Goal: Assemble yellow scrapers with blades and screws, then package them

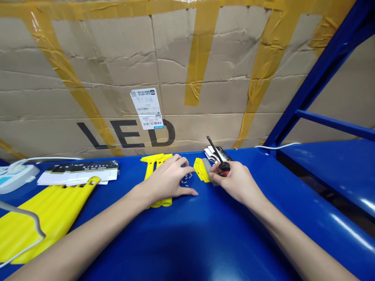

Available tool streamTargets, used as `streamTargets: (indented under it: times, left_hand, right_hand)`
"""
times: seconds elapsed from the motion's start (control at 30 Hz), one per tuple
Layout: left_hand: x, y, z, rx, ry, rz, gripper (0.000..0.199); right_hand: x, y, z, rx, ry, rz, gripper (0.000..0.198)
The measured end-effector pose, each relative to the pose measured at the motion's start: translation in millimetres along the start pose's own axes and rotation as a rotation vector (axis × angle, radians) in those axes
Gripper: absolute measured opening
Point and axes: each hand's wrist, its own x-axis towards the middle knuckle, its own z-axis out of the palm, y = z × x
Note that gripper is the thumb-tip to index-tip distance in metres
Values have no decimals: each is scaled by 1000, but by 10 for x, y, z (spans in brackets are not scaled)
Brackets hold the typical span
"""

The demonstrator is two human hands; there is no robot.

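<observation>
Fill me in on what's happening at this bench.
A person works at a blue table. The left hand rests over a yellow handle, fingertips at a few small screws. The right hand holds a screwdriver and pinches a yellow part with a blade. More yellow pieces lie at left.

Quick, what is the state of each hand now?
Left hand: open, fingers spread over small screws on the blue table.
Right hand: closed, holding a screwdriver beside a yellow part.
</observation>
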Motion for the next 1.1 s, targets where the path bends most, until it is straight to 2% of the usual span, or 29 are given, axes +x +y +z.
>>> streamTargets:
  times: [0.1, 0.2, 0.3, 0.37, 0.43, 0.53, 0.6, 0.7, 0.77, 0.93, 1.1]
  left_hand:
    - [3, -16, 42, 72, -1, -41, 46]
    - [17, -23, 35, 105, 4, -85, 43]
    - [-59, -3, -66, 97, 14, -82, 41]
    - [-187, 22, -187, 114, 18, -104, 39]
    - [-368, 38, -338, 159, -21, -225, 35]
    - [-684, -6, -564, 242, -172, -524, 30]
    - [-883, -99, -675, 315, -277, -674, 29]
    - [-1115, -301, -756, 398, -355, -853, 33]
    - [-1217, -430, -764, 417, -374, -924, 38]
    - [-1319, -578, -734, 412, -374, -955, 45]
    - [-1297, -490, -757, 367, -291, -870, 44]
  right_hand:
    - [2, 3, 10, -30, 6, 0, 16]
    - [-17, -26, 29, -22, 42, -29, 14]
    - [-79, -120, 66, 137, 26, -27, 19]
    - [-144, -209, 108, 287, -77, -7, 25]
    - [-218, -303, 165, 382, -184, -1, 33]
    - [-315, -450, 271, 435, -292, -51, 44]
    - [-360, -563, 344, 447, -359, -87, 51]
    - [-399, -754, 443, 426, -401, -155, 50]
    - [-410, -868, 497, 442, -390, -199, 48]
    - [-412, -946, 597, 508, -353, -140, 51]
    - [-397, -813, 624, 518, -357, -64, 57]
